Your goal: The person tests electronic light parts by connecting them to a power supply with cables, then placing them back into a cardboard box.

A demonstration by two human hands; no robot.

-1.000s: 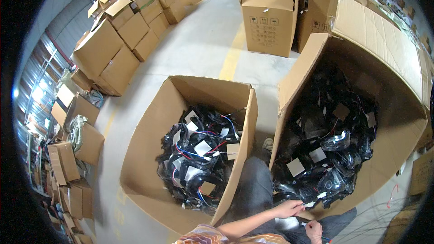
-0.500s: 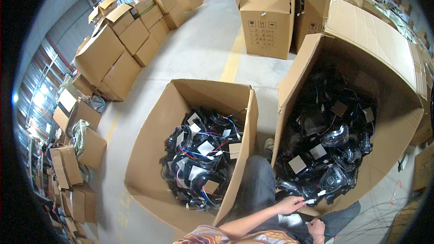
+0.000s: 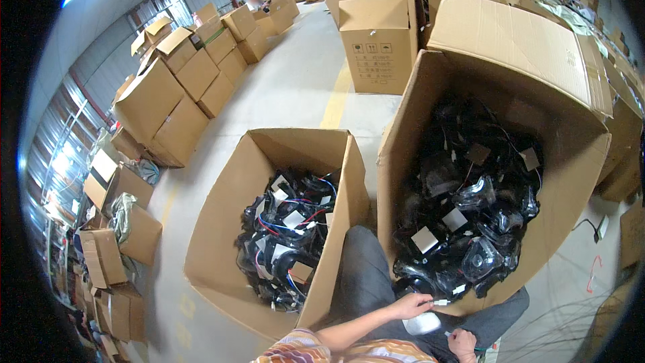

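My left hand (image 3: 411,306) is over my lap, pinching a small white connector (image 3: 440,302) at the end of a thin wire. My right hand (image 3: 463,344) is lower and closer to me, fingers closed on the same thin wire. A white rounded part (image 3: 422,323) lies on my grey trouser leg (image 3: 366,275) between the two hands. Right above the hands stands a large open cardboard box (image 3: 403,128) filled with black parts in clear bags (image 3: 470,228).
A second open cardboard box (image 3: 222,228), on my left, holds black parts with red and blue wires (image 3: 285,242). Stacks of closed and open cartons (image 3: 168,107) line the left wall and the far end. A yellow line (image 3: 334,97) runs along the concrete floor.
My left hand has shifted slightly left with the connector. The view has tilted a little; the boxes have not moved.
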